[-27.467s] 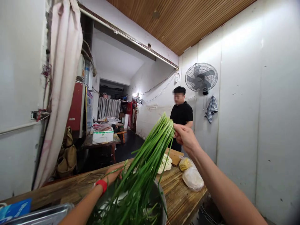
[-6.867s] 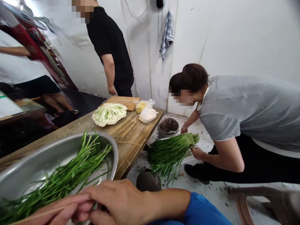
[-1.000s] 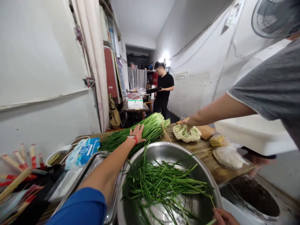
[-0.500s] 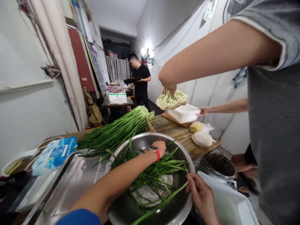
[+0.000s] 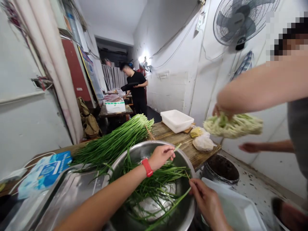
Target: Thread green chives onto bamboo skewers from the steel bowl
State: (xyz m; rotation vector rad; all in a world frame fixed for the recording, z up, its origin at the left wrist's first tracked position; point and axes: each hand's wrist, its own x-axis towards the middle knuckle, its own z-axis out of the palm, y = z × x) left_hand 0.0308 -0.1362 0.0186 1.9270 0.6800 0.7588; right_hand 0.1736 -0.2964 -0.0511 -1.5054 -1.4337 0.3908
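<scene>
Pinching one green chive stalk (image 5: 168, 205) at the near rim of the steel bowl (image 5: 190, 166) with my right hand (image 5: 207, 202), I am also lifting a pale stem end (image 5: 177, 147) between the closed fingers (image 5: 171, 153) of my left hand (image 5: 160, 156) above the loose chives (image 5: 156, 186) in the bowl, so I judge I am sorting stalks one by one, and the next move calls for keeping each thin stem apart from the tangle. Farther along the desk (image 5: 183, 144) the big chive bundle (image 5: 113, 144) is lying beside the bowl, while a co-worker's hand (image 5: 222, 112) is carrying a blurred cauliflower (image 5: 237, 125) whose details I cannot make out, and my right wrist is running out of view.
</scene>
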